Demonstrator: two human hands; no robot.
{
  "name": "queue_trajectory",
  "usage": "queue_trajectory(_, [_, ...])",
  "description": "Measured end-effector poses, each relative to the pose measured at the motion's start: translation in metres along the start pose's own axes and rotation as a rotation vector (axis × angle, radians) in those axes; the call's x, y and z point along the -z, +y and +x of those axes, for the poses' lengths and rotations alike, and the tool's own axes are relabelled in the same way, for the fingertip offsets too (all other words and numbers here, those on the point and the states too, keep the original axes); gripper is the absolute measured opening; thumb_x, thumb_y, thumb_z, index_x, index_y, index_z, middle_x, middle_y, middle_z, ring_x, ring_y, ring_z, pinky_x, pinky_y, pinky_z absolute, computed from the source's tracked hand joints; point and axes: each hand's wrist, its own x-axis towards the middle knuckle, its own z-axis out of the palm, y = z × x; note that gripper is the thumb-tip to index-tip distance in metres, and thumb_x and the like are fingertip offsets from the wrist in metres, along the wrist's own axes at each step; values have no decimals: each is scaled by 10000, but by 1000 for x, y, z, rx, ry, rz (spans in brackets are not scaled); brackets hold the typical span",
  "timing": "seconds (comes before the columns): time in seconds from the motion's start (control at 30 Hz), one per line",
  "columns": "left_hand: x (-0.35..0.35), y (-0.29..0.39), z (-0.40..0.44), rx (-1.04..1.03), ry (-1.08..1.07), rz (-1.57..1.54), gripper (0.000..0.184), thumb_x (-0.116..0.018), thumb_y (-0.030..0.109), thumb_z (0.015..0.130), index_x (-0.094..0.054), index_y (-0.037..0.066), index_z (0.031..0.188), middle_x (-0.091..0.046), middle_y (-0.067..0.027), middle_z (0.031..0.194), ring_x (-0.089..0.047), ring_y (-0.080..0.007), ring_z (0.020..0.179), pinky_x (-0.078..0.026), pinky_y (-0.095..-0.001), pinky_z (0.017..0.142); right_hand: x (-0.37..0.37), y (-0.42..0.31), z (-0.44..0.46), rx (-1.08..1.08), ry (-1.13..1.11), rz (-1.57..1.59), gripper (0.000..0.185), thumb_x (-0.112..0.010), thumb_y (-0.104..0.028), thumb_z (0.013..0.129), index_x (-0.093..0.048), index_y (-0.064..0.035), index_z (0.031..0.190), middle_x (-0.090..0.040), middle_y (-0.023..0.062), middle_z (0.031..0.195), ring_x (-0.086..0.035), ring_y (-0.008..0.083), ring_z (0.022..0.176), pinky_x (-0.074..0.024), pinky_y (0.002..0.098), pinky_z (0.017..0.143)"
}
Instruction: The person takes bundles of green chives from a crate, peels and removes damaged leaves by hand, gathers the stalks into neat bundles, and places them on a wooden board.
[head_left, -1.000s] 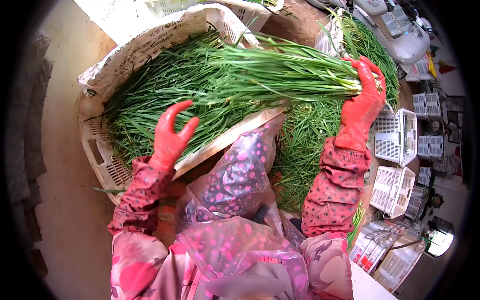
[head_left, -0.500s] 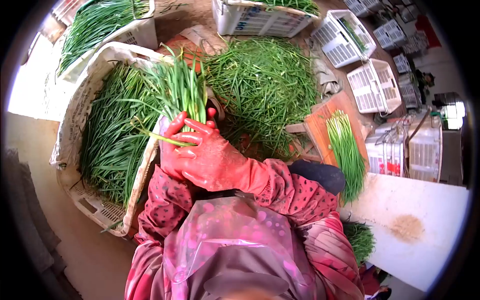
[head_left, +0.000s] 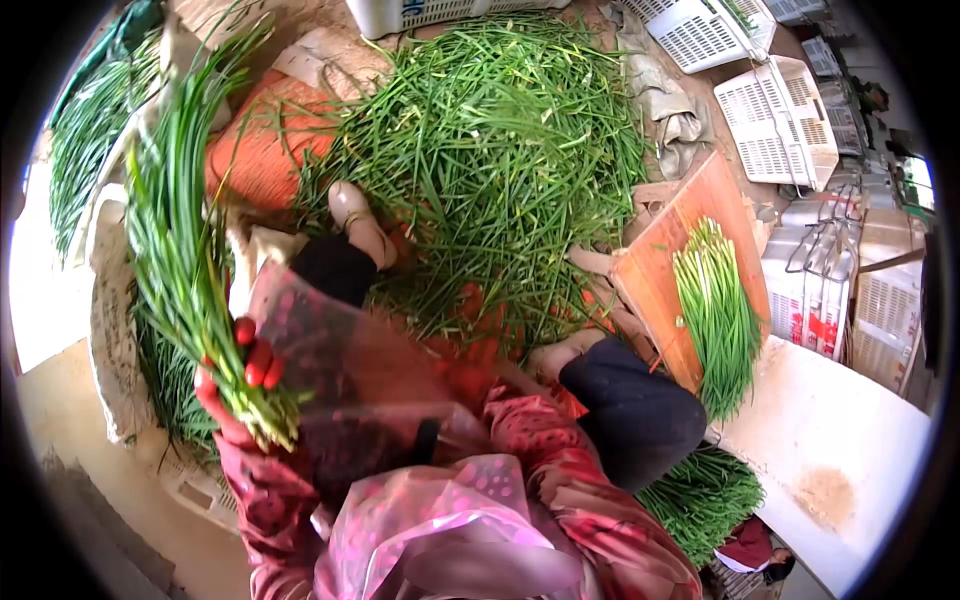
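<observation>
My left hand [head_left: 238,385], in a red glove, is closed around a bunch of long green stalks [head_left: 185,250]. The pale root ends stick out below the fingers, and the leaves reach up and curve over the crate's side. My right hand [head_left: 468,362] is a red smear in front of the apron, its fingers not readable. A loose heap of green stalks [head_left: 510,130] covers the floor beyond my feet. On a tilted wooden board [head_left: 650,265] to the right lies a neat bundle of stalks [head_left: 720,310].
A crate [head_left: 115,330] with a pale liner stands at the left. White crates [head_left: 765,120] are at the upper right. A white panel [head_left: 800,420] extends at the right, with more green stalks [head_left: 705,500] beside it. Part of another person [head_left: 750,548] shows at the bottom right.
The hands, together at the bunch half a second ago, are now apart. My left hand has moved down and left with the bunch; my right hand is off it. The view has shifted too.
</observation>
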Motion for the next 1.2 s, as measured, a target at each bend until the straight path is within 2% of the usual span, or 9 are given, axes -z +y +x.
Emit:
queue_trajectory(0.27, [-2,-2,12,29,36,150,881,-588,266,933,45,117,1527,-455,-62,1026,-456,-123,626,-403,-282,533,76,56,113,-39,302,-128,384,-570,-352,862,-580,-79,1131,-656,198,921,-632,386,855,-507,476,750])
queue_trajectory(0.4, [0,0,17,64,72,240,422,-589,370,922,-450,53,1163,-487,-85,983,-508,-138,548,-416,-289,434,188,115,184,-30,659,-176,426,-586,-385,843,-574,-102,1160,-670,183,929,-645,399,831,-519,497,736])
queue_trajectory(0.5, [1,1,17,71,96,241,438,-597,367,915,-442,52,1176,-490,-93,970,-516,-151,540,-428,-311,435,315,107,172,-325,498,-62,419,-564,-400,855,-630,-27,1032,-665,240,898,-644,414,861,-509,492,787])
queue_trajectory(0.63, [7,1,14,93,71,222,486,-587,342,915,-394,32,1236,-467,-91,988,-496,-148,580,-428,-305,474,428,151,160,-302,670,46,607,-586,-360,861,-439,-41,1357,-640,265,1071,-620,400,1007,-474,450,901])
queue_trajectory(0.7, [1,-4,16,92,40,261,489,-570,359,900,-427,5,1207,-459,-82,999,-486,-136,588,-428,-288,495,473,142,143,-398,383,-202,611,-580,-371,875,-454,-27,1364,-606,202,1228,-585,340,1131,-447,408,973])
queue_trajectory(0.77, [-14,-15,14,78,360,270,543,-638,408,760,-500,-13,1075,-508,-71,890,-526,-176,570,-456,-357,493,479,113,119,-358,299,-234,664,-602,-410,861,-439,-35,1385,-585,191,1270,-565,330,1166,-448,407,979])
queue_trajectory(0.83, [-34,-24,16,169,595,294,653,-670,365,698,-517,-31,1193,-630,-120,875,-599,-234,602,-523,-364,522,439,57,101,-80,343,155,718,-661,-508,815,-528,14,1290,-631,199,1194,-610,301,1110,-488,400,910])
queue_trajectory(0.97, [-55,-34,26,352,473,355,585,-717,219,707,-521,-56,1185,-629,-159,980,-653,-255,821,-600,-388,685,336,-85,28,420,-509,1129,821,-722,-394,847,-326,12,1441,-584,132,1265,-544,189,1170,-437,325,987])
queue_trajectory(1.2, [-67,-109,14,570,45,316,517,-772,173,689,-587,-2,1139,-657,-104,963,-660,-231,823,-571,-367,728,319,-110,-11,467,-41,1593,777,-688,-593,785,-533,-20,1288,-634,85,1182,-614,195,1041,-486,355,938])
